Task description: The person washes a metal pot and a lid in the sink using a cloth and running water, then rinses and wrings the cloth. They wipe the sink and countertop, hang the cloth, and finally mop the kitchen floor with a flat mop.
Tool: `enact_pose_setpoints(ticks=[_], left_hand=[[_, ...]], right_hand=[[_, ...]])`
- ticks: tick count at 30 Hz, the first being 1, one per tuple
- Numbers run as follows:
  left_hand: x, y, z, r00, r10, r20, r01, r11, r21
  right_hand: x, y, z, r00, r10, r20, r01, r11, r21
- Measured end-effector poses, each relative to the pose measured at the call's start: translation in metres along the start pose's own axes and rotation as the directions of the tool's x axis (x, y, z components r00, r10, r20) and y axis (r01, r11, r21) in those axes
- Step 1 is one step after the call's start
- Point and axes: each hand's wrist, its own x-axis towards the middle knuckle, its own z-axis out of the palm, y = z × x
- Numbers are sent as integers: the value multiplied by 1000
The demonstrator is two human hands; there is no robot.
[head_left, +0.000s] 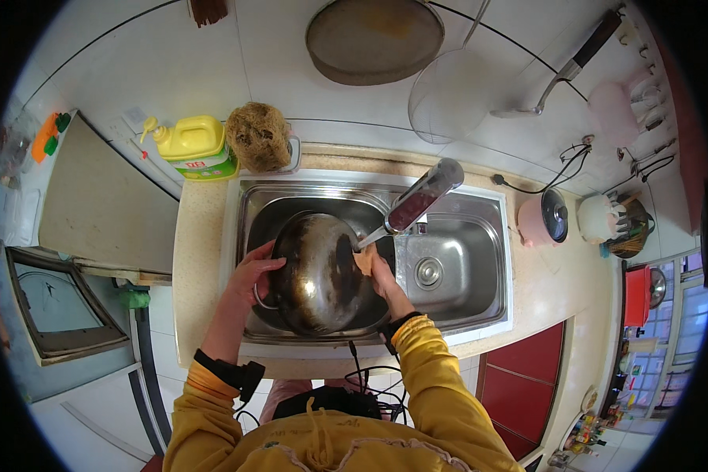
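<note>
A round metal wok (315, 274) with brown stains is held over the left basin (259, 206) of a stainless steel double sink, its rounded underside turned up. My left hand (258, 268) grips its left edge, with the thumb on the outer surface and a metal loop handle (264, 300) just below. In my right hand (383, 277) is an orange-tan cloth or pad (364, 260), pressed to the wok's right side. The tip of the faucet spout (371, 238) hangs just above that hand. Fingers behind the wok are hidden.
A yellow detergent jug (196, 138) and a fibrous loofah scrubber (259, 138) stand behind the sink. The faucet's thick dark-red body (419, 203) leans across the divider beside the right basin (469, 259). A pink lidded pot (543, 217) sits right; cables (369, 377) hang before me.
</note>
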Motion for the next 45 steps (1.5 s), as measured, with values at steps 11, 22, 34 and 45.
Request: enact_pose_setpoints(ticks=[11, 22, 34, 45], left_hand=[[52, -58, 13, 947, -26, -320, -73, 953, -295], [73, -113, 82, 985, 122, -119, -110, 988, 104], [-2, -65, 54, 866, 213, 452, -492, 210, 845], [-53, -61, 58, 685, 280, 673, -618, -265, 740]], right_hand=[[-93, 27, 6, 794, -590, -146, 458, 738, -495], [-113, -91, 102, 448, -851, 275, 669, 115, -734], [-94, -103, 58, 768, -630, 113, 523, 515, -679], [-110, -25, 24, 985, -133, -114, 99, 961, -259]])
